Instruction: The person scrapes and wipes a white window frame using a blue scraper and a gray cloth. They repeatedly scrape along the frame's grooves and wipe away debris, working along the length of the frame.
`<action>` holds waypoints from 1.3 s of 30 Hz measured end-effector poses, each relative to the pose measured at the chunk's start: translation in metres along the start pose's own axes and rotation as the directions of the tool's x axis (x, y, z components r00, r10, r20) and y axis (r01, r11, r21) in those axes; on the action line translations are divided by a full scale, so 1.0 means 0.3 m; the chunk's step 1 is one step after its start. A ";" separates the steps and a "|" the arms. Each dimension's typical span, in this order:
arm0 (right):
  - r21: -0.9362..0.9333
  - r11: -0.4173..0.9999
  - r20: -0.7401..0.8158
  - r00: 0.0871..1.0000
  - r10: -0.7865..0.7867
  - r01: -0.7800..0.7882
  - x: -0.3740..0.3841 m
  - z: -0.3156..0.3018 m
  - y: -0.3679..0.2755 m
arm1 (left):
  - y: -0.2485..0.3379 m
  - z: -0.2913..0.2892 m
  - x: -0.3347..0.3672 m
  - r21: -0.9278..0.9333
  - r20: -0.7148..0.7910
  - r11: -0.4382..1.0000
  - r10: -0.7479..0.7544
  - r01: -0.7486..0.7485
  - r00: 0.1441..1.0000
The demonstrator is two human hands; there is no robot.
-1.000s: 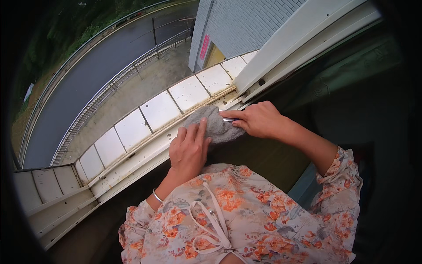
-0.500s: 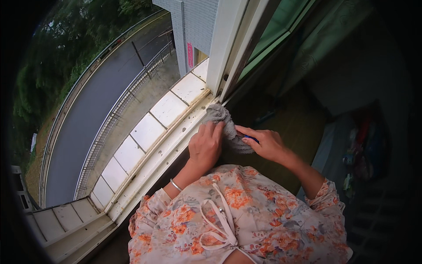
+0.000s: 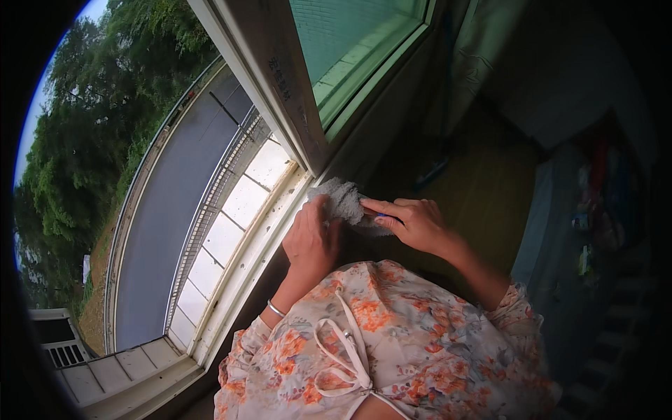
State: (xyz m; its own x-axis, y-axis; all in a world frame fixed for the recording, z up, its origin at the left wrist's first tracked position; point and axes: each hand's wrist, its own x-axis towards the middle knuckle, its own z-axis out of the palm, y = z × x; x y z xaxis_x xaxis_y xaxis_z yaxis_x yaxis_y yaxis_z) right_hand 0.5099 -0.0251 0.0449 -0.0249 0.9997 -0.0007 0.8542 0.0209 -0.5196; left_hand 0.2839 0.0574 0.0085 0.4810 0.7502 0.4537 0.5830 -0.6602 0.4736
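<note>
Cloth [image 3: 341, 199], gray and bunched, sits between both hands in the head view, near the inner edge of the window track [image 3: 246, 260], just below the corner of the window frame [image 3: 297, 119]. Can't tell if it touches the track. Left hand [image 3: 309, 234]: fingers curled closed, pinching the cloth's left side. Right hand [image 3: 413, 222]: fingers closed on a small blue tool [image 3: 380, 215], mostly hidden, index finger extended to the cloth's right side. White tiles [image 3: 224, 224] line the ledge outside, dirt specks on the track.
</note>
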 end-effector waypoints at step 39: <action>-0.159 0.877 -0.160 0.864 -0.477 0.454 -0.010 -0.113 0.155 | -0.026 -0.007 -0.046 -0.433 0.405 0.708 -0.400 0.558 0.822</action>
State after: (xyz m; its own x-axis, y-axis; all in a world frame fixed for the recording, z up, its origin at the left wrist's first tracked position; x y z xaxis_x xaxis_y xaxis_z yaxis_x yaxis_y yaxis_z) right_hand 0.5672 -0.0267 0.0496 -0.3456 0.8564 0.3836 0.8200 0.4744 -0.3203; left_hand 0.2713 0.0522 0.0002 0.4279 0.8955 -0.1224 0.3972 -0.0647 0.9155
